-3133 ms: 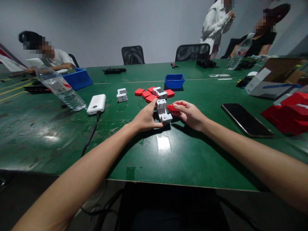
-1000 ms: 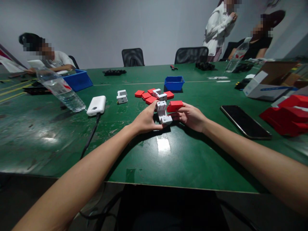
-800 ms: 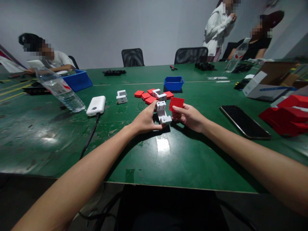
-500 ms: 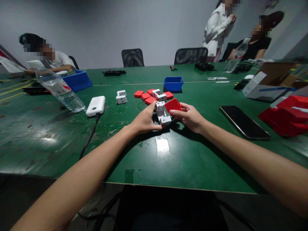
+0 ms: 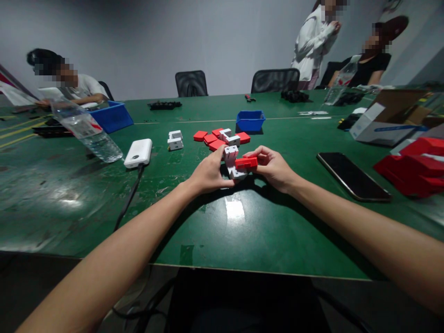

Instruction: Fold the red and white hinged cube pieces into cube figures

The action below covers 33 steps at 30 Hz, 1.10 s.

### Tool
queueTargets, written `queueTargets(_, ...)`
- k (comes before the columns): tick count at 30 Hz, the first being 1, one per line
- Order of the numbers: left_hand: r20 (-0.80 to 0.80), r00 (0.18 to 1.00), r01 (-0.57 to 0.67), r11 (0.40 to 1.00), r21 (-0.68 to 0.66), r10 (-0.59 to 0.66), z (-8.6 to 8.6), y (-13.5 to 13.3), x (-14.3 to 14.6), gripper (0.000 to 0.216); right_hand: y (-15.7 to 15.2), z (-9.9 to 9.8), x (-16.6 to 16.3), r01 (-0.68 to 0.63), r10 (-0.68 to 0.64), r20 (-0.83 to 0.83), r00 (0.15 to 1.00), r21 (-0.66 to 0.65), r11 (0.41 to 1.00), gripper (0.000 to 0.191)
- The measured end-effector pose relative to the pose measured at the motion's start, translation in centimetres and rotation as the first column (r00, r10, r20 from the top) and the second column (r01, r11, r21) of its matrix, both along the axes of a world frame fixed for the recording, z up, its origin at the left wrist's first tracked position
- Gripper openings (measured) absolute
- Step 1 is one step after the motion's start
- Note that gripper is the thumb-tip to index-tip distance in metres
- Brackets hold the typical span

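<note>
My left hand [image 5: 211,172] grips a white U-shaped plastic bracket [image 5: 230,154] from its left side, thumb and fingers around its ends. In my right hand [image 5: 274,169] is a flat red plastic block [image 5: 246,163], pinched at its right end and turned so its ridged narrow edge faces me. The red block overlaps the bracket's opening in this view; whether the two touch I cannot tell. Just beyond lies a loose pile of red blocks [image 5: 210,139] with another white bracket [image 5: 229,137] on it. A third white bracket [image 5: 175,140] stands to the left.
A white power bank [image 5: 138,153] with a black cable and a tilted water bottle [image 5: 86,132] are at left. Behind the pile sits a small blue bin [image 5: 250,121]. At right lie a phone [image 5: 353,176] and a red bundle [image 5: 412,169]. Several people are around the table.
My right hand has turned the red block from showing its broad face to showing its narrow ridged edge, and brought it lower, across the bracket. My left hand has stayed put.
</note>
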<state>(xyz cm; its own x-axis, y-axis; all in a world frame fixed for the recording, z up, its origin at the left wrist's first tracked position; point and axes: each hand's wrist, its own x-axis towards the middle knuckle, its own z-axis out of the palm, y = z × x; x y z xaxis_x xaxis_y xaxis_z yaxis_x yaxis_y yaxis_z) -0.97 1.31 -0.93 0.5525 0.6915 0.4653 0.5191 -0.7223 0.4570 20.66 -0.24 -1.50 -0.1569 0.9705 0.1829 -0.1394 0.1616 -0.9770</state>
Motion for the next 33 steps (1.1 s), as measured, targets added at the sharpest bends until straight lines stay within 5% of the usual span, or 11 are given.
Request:
queueTargets(21,-0.02,0.953,-0.294,0.943,0.154,0.301,-0.1,-0.2,-0.1,0.097,-0.7,0.6,-0.9,0.158,-0.175,0.071,0.982,0.198,0.967,0.039)
queueTargets(33,0.007,0.983,-0.183,0.967,0.178,0.185,-0.2,0.1,-0.2,0.093,-1.2,0.7,-0.9,0.1,-0.136,0.18,0.974,0.196,0.975,0.049)
